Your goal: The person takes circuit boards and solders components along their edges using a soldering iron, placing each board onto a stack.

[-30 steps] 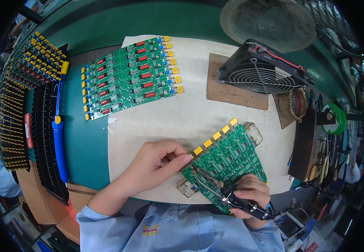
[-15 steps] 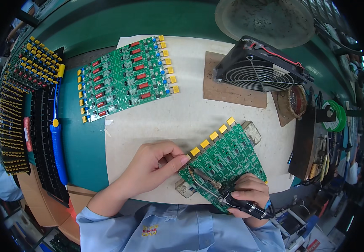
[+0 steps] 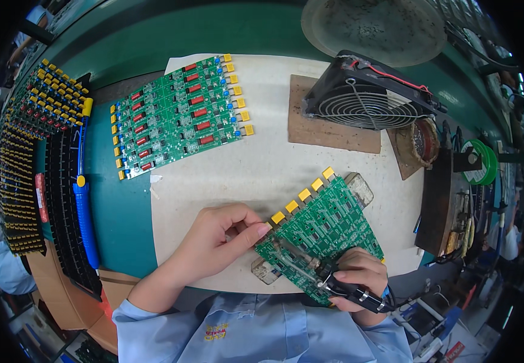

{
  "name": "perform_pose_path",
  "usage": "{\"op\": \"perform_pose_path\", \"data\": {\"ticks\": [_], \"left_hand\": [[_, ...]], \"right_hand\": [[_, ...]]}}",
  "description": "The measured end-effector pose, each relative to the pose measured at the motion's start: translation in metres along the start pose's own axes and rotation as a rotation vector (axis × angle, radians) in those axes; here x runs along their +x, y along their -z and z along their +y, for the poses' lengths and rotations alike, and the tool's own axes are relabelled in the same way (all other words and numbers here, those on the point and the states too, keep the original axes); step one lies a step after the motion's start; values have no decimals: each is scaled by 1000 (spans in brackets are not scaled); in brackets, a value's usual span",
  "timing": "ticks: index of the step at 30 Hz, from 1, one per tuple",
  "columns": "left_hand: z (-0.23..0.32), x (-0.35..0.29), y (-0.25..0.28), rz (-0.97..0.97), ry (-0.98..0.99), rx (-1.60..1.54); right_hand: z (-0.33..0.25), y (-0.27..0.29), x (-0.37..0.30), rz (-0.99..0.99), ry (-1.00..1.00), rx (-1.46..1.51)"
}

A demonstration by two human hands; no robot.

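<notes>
A green circuit board panel [image 3: 325,221] lies at a slant near me, its solder side up, with a row of yellow connectors [image 3: 305,195] along the upper-left edge. It rests on two worn blocks [image 3: 359,189], one past its far corner and one under its near left side. My left hand [image 3: 229,239] pinches the yellow connector at the board's left corner between thumb and fingertips. In my right hand [image 3: 360,275] is a black-handled soldering iron [image 3: 298,257] with a thin metal tube beside its shaft. Its tip points at the board's left corner, close to the pinched connector.
Another populated board panel [image 3: 180,115] lies at the back left. Beyond the work stands a black fan [image 3: 371,100] on a brown board [image 3: 334,130]. A blue desoldering pump [image 3: 84,212] and racks of boards [image 3: 20,175] line the left; a green solder spool [image 3: 483,162] is at right.
The whole view has shifted slightly. The iron's tip has moved a little against the board's left corner; my left hand keeps its pinch on the connector.
</notes>
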State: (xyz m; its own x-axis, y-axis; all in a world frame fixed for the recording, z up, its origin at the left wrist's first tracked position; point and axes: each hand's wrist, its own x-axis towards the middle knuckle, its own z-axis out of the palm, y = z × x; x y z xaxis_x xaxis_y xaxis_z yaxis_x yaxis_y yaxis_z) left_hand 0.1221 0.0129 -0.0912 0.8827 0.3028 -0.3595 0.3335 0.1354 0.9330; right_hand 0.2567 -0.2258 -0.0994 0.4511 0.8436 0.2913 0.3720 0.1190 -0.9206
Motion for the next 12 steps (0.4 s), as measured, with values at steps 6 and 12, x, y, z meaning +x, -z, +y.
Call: {"op": "perform_pose_path", "data": {"ticks": [6, 12], "left_hand": [[0, -1, 0, 2, 15, -15], [-1, -1, 1, 270, -73, 61]], "right_hand": [[-1, 28, -8, 468, -21, -321], [20, 65, 17, 678, -383, -505]]}}
